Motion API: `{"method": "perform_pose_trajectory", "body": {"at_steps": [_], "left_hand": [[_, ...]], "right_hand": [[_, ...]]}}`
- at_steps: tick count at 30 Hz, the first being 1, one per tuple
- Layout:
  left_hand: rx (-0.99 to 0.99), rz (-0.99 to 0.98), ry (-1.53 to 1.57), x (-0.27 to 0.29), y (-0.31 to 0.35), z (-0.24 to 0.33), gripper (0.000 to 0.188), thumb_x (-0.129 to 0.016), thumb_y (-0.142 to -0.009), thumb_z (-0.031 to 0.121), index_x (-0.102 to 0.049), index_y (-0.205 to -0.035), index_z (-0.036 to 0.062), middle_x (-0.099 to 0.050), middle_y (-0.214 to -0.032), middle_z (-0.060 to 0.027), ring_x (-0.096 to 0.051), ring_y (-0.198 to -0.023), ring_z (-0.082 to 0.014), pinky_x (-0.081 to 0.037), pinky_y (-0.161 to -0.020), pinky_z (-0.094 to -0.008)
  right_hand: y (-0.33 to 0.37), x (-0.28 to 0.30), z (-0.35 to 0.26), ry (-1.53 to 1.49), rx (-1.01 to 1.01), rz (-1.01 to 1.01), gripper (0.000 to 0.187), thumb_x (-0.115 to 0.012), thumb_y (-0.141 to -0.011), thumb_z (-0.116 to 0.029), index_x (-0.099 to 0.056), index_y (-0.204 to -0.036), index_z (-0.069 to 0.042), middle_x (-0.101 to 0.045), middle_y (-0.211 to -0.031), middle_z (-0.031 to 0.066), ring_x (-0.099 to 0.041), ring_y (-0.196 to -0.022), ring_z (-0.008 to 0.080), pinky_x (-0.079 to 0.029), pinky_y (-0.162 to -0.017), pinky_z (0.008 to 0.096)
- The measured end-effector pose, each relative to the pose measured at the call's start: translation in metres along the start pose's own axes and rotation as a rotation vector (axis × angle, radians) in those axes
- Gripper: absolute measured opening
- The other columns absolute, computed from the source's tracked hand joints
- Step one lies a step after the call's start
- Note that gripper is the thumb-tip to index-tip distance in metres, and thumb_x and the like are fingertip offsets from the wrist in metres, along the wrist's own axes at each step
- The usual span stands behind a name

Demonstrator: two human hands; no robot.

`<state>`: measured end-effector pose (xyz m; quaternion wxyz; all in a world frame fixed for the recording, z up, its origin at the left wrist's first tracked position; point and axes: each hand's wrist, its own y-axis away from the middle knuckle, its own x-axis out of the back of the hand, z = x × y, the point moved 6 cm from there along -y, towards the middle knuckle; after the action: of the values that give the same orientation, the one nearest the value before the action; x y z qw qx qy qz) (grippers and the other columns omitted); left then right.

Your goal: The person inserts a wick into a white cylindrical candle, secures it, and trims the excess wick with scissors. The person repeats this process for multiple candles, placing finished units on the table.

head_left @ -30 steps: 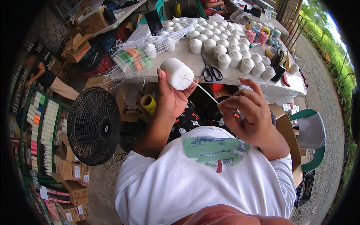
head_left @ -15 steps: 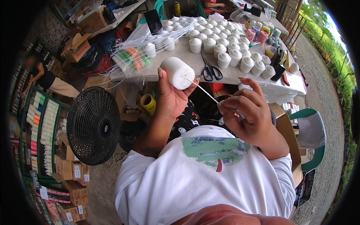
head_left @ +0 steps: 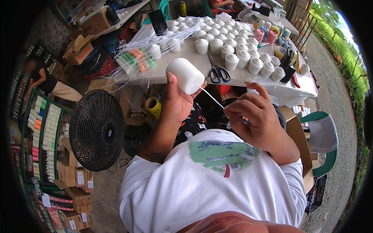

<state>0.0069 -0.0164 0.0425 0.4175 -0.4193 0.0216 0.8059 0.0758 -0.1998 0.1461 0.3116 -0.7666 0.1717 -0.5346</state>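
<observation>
A thick white candle (head_left: pixel 183 75) lies tilted in my left hand (head_left: pixel 175 101), with the fingers wrapped round it and the thumb along its left side. From its lower right end a white wick (head_left: pixel 212 98) runs down to the right. My right hand (head_left: pixel 254 116) pinches the free end of this wick between thumb and forefinger, its other fingers curled or raised. Beyond the hands, a pair of scissors (head_left: pixel 220 73) with dark blue handles lies at the table's near edge. Several rows of similar white candles (head_left: pixel 232 61) stand upright on the table.
Long white wicks (head_left: pixel 134 46) lie in a loose bundle at the table's left, over green and orange candles (head_left: pixel 143 61). Coloured candles and tape rolls (head_left: pixel 279 51) stand at the right. A black fan (head_left: pixel 97 130) is on my left; a green chair (head_left: pixel 326 161) is on my right.
The candle has tipped a little, so its flat end now turns more to the right. My right hand has shifted slightly left, still pinching the wick.
</observation>
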Motion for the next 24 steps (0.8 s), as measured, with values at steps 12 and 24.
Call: {"method": "perform_pose_trajectory", "body": {"at_steps": [12, 24], "left_hand": [[-0.041, 0.020, -0.063, 0.0010, 0.0003, -0.0011, 0.065, -0.054, -0.085, 0.061, -0.047, -0.126, 0.0102, -0.059, -0.112, -0.0046, -0.063, -0.091, -0.0231, -0.052, -0.086, -0.0425], [-0.044, -0.023, -0.087, -0.0055, 0.0012, -0.0035, 0.066, -0.055, -0.085, 0.060, -0.046, -0.127, 0.0096, -0.058, -0.114, -0.0054, -0.063, -0.096, -0.0233, -0.053, -0.086, -0.0421]], "right_hand": [[0.0004, -0.0068, 0.0033, 0.036, -0.047, -0.052, 0.015, -0.069, -0.077, -0.007, -0.062, -0.090, -0.006, -0.062, -0.083, 0.0048, -0.061, -0.079, 0.0232, -0.041, -0.089, 0.0444], [-0.0009, -0.0081, 0.0090, 0.025, -0.031, 0.044, 0.014, -0.068, -0.078, -0.007, -0.062, -0.090, -0.007, -0.061, -0.081, 0.0035, -0.060, -0.077, 0.0221, -0.043, -0.086, 0.0433]]}}
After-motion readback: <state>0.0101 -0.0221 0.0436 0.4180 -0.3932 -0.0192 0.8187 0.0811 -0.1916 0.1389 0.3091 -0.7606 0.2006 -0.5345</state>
